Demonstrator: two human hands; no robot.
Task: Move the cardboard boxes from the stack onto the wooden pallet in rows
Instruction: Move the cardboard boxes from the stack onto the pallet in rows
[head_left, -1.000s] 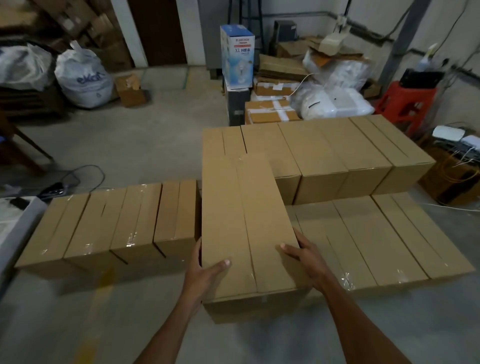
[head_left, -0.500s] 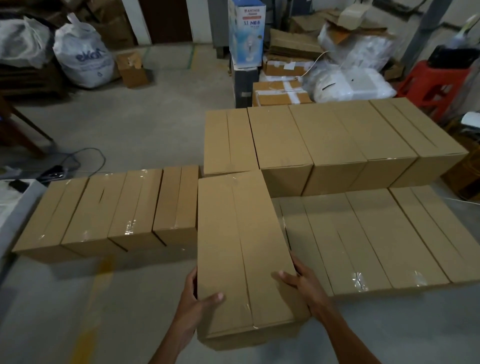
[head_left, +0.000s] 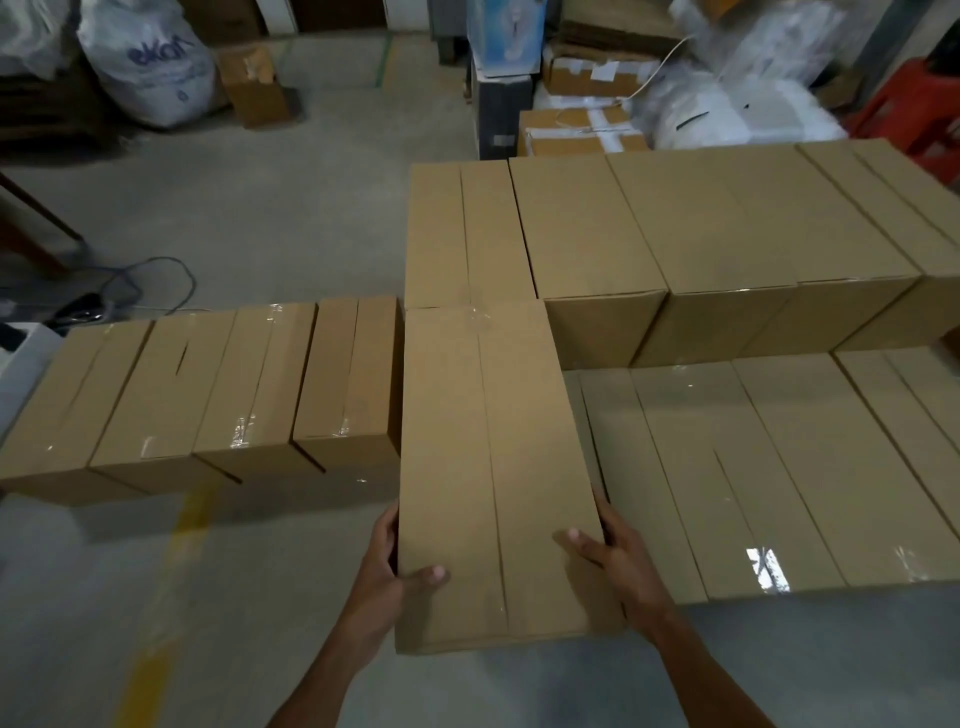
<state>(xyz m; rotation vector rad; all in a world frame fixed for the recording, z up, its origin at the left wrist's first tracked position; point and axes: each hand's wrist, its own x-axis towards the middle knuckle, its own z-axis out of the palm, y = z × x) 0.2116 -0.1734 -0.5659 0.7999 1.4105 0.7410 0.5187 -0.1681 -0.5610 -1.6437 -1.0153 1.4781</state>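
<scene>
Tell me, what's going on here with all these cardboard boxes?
A person holds one long cardboard box, the left hand gripping its left edge and the right hand its right edge, thumbs on top. The box is in the gap between a row of four boxes on the left and a low row on the right, with a taller row behind. No pallet shows, and I cannot tell whether the box is set down yet.

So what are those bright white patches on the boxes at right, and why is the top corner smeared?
Head view: the patches are glare off clear tape on the low boxes; the white bags and red stool at top right are motion-blurred or out of focus; the light is dim overall; the held box looks fairly sharp.
</scene>
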